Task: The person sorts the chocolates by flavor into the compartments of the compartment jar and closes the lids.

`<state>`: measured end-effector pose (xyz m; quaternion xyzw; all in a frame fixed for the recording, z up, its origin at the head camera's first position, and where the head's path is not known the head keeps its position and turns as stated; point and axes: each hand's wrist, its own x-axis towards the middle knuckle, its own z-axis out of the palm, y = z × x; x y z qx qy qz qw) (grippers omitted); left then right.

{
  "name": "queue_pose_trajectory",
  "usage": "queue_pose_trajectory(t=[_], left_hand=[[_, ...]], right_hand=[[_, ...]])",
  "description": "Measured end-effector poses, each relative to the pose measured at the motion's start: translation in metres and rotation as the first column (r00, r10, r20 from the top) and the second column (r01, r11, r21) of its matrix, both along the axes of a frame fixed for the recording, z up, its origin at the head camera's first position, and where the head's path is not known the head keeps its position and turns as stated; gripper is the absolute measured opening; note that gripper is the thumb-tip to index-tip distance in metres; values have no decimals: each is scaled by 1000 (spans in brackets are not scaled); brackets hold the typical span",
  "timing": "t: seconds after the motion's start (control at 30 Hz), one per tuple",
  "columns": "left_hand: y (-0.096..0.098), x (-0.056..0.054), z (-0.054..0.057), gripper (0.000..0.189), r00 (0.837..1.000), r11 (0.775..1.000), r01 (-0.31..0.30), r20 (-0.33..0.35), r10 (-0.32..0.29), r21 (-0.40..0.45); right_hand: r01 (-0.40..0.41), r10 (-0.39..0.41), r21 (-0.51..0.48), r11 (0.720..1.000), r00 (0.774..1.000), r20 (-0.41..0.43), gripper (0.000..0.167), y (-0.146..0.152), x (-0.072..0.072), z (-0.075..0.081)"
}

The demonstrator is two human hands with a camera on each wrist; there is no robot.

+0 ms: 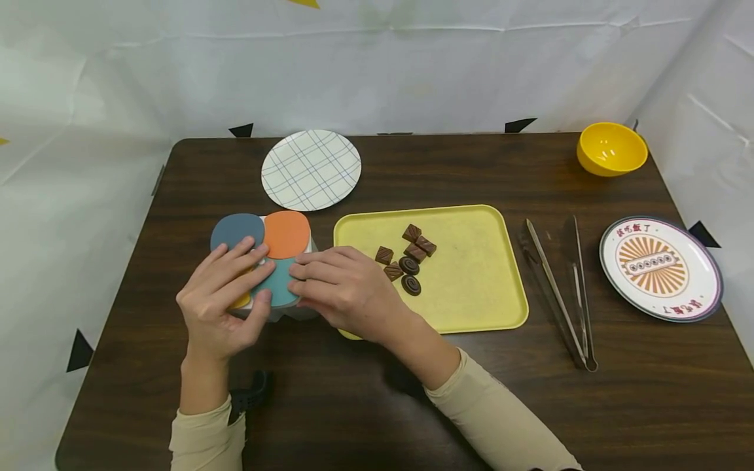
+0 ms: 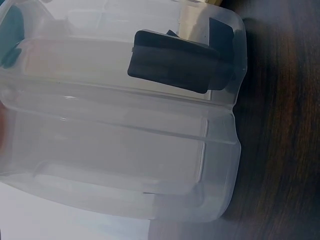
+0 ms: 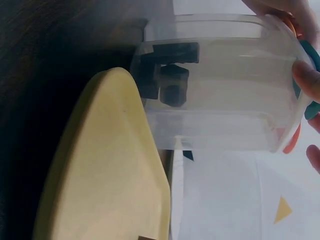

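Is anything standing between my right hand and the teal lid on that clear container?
Nothing visible is: the right hand touches the teal lid. The yellow tray lies lower, beside the clear container, not between them.

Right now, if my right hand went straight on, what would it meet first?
Your right hand is at the teal lid; straight on across it, your left hand would probably come first, though depth is unclear.

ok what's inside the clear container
Dark, blocky pieces show through the clear container near its bottom; I can't tell how many. From above, the coloured lids under the left hand and right hand cover the inside.
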<state>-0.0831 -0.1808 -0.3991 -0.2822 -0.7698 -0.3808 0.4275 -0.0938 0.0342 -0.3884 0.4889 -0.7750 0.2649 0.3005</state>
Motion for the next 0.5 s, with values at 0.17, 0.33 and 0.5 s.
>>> queue_pose_trajectory(t=[0.17, 0.33, 0.5], left_hand=[[-1, -1, -1, 38, 1000, 1000, 3, -5, -3, -5], [-1, -1, -1, 37, 1000, 1000, 0, -18, 0, 4], [-1, -1, -1, 36, 1000, 1000, 8, -28, -8, -3]], right_hand=[[-2, 2, 17, 1000, 999, -32, 21, 0, -2, 0], [-4, 5, 15, 1000, 999, -45, 18, 0, -3, -2], [-5, 5, 8, 1000, 999, -34, 17, 0, -2, -3]])
